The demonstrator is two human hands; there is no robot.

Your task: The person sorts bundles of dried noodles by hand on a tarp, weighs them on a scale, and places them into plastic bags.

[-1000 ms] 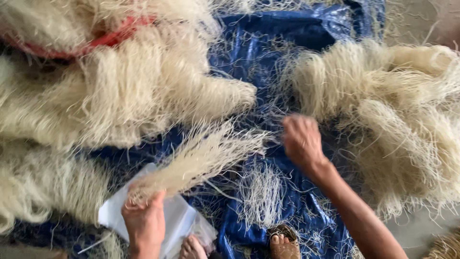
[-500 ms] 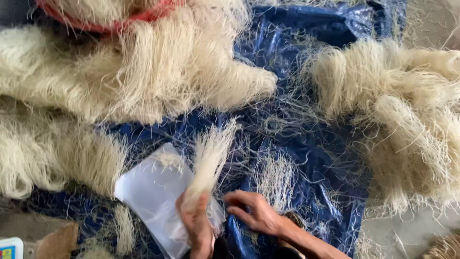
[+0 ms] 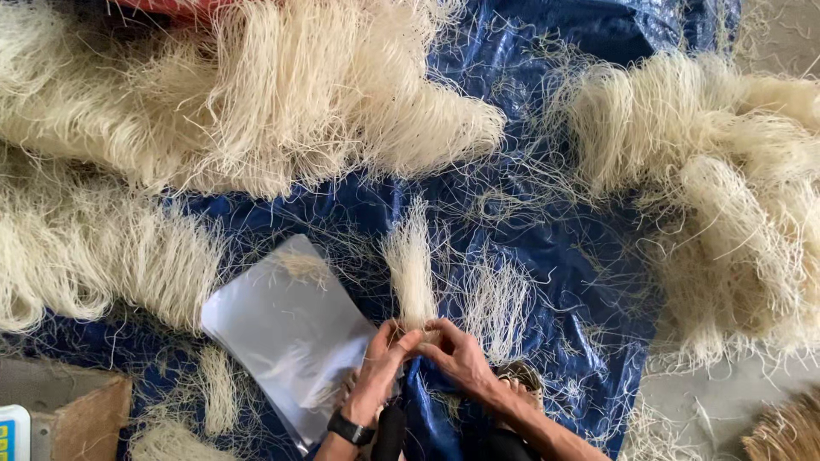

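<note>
A small bundle of pale thin noodle-like strands (image 3: pixel 410 265) stands up from my two hands over a blue tarp (image 3: pixel 564 256). My left hand (image 3: pixel 376 371), with a black watch on its wrist, grips the bundle's lower end. Meeting it from the right, my right hand (image 3: pixel 457 354) pinches the same end. Just left of the hands a clear plastic bag (image 3: pixel 286 329) lies flat on the tarp.
Large heaps of the same pale strands lie at the top left (image 3: pixel 256 94), far left (image 3: pixel 94 248) and right (image 3: pixel 726 205). Loose strands (image 3: pixel 495 294) litter the tarp. A cardboard box (image 3: pixel 81 418) sits at the bottom left. A sandalled foot (image 3: pixel 521 376) is under my right wrist.
My right hand came back from the right-hand heap to the bundle's base. The bundle swung from slanting to upright, and both hands now meet on it.
</note>
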